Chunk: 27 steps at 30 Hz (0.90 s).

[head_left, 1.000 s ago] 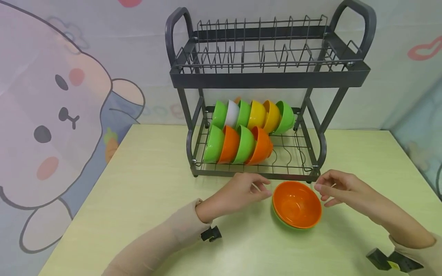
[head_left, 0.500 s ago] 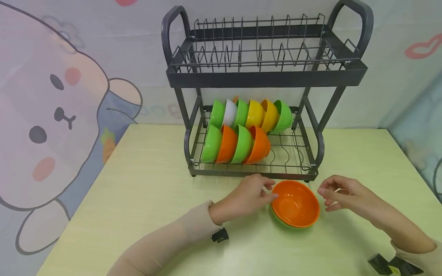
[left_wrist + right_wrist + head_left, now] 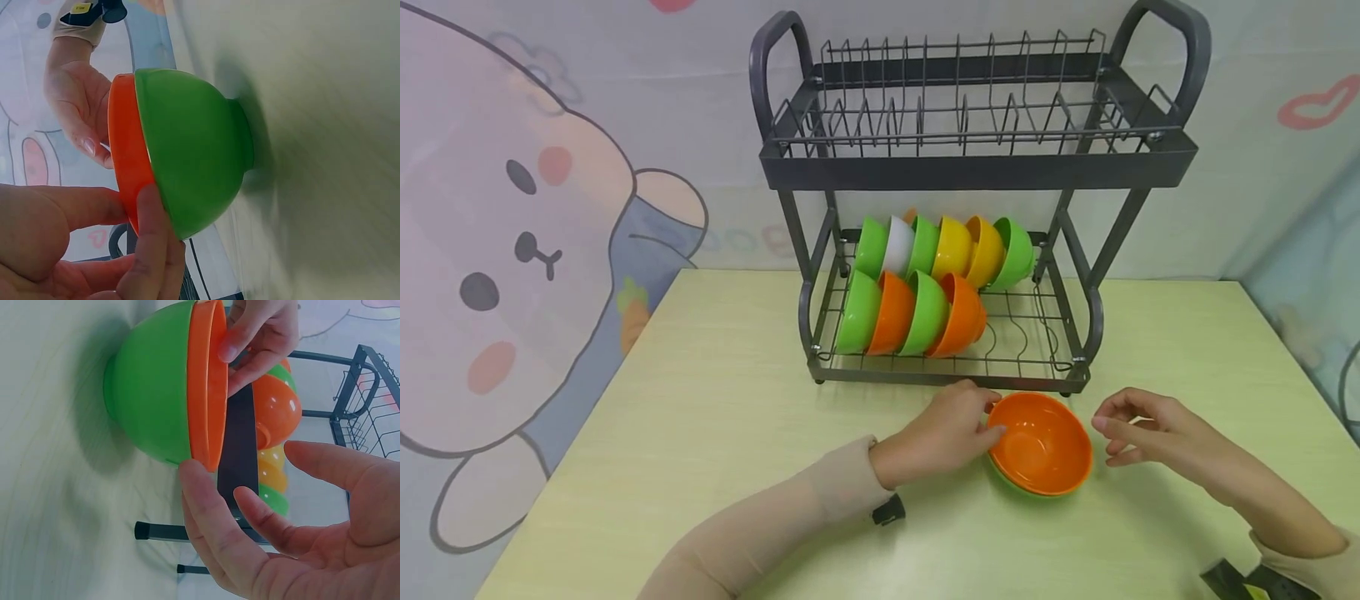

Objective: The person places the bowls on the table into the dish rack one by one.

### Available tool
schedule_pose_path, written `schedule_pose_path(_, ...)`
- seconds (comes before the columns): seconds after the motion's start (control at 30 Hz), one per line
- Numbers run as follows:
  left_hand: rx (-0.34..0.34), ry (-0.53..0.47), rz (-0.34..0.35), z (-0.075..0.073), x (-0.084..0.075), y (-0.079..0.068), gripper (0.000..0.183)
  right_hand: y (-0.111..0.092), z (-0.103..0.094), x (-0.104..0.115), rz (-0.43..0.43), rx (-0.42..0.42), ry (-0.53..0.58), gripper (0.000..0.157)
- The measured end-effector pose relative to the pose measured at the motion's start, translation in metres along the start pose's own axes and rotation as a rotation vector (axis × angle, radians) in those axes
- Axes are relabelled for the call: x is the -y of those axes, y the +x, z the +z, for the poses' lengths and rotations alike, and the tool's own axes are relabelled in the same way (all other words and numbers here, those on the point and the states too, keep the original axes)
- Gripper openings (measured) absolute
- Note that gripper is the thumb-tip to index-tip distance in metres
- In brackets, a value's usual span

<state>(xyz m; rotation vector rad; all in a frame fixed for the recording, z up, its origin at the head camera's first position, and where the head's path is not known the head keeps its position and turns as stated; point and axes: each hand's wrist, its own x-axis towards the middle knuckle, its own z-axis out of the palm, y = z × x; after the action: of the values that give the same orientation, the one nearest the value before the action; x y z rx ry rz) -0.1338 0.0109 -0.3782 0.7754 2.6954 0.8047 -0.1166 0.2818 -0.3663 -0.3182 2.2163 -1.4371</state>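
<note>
An orange bowl (image 3: pixel 1047 454) sits nested inside a green bowl (image 3: pixel 190 147), which stands upright on the table just in front of the dish rack. My left hand (image 3: pixel 934 440) pinches the orange bowl's left rim, thumb on the inner side and fingers against its outer wall, as the left wrist view shows. On the other side, my right hand (image 3: pixel 1150 427) is held with loosely bent fingers and nothing in them. In the right wrist view, a fingertip (image 3: pixel 197 472) of that hand appears right at the bowls' rim.
Behind the bowls stands a two-tier black dish rack (image 3: pixel 977 173). Its lower tier holds two rows of tilted bowls, among them a front orange bowl (image 3: pixel 962 317), a yellow bowl (image 3: pixel 952 248) and a white bowl (image 3: pixel 899 247). A cartoon-printed cloth (image 3: pixel 730 125) hangs behind the table.
My left hand has moved right from beside the bowls and taken the orange bowl's rim between thumb and fingers. My right hand has drawn slightly away from the rim.
</note>
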Motion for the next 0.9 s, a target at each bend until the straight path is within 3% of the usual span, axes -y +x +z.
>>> schedule_pose_path(0.47,-0.033,-0.037,-0.035,0.0032,-0.003,0.0007,0.037,0.0028,0.0004,-0.0061,-0.021,0.028,0.017,0.033)
schedule_pose_path(0.9,-0.057,-0.087,-0.046,0.0018,-0.0065,-0.0036,0.038,0.0017,-0.0009,-0.0076,0.021,0.004,0.013,0.039)
